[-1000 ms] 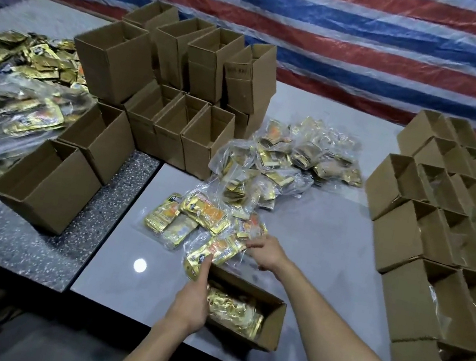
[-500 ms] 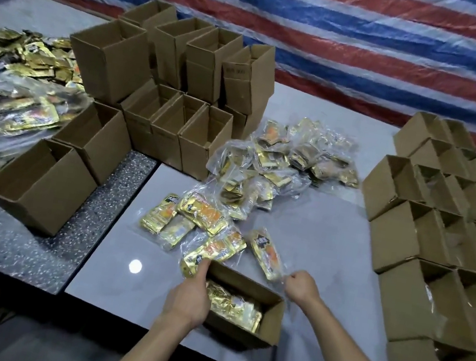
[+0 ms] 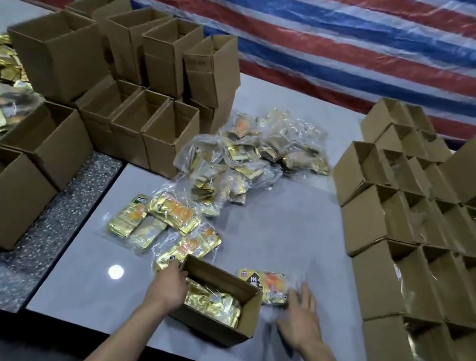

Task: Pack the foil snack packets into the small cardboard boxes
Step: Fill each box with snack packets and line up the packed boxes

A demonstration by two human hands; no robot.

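Both hands worked at a small open box (image 3: 241, 317) near the front edge of a grey table (image 3: 279, 229). At the box's left end, the left hand (image 3: 168, 287) gripped the end wall, its fingers curled over the rim. Just right of the box, the right hand (image 3: 300, 317) was spread flat with its fingers apart and blurred. Its fingertips reached a wrapped foil packet (image 3: 263, 282) lying beside the box's far right corner; whether they touched it could not be told. Inside the box lay gold foil packets (image 3: 210, 301). Just behind and left of the box lay a few loose packets (image 3: 159, 220) in clear wrap, and further behind it a heap of clear bags (image 3: 253, 157) holding more. Empty brown boxes (image 3: 141, 74) stood stacked behind and to the left of the box, and more stacked boxes (image 3: 431, 233) stood to its right. Well behind the box hung a red, white and blue striped sheet (image 3: 291, 14).
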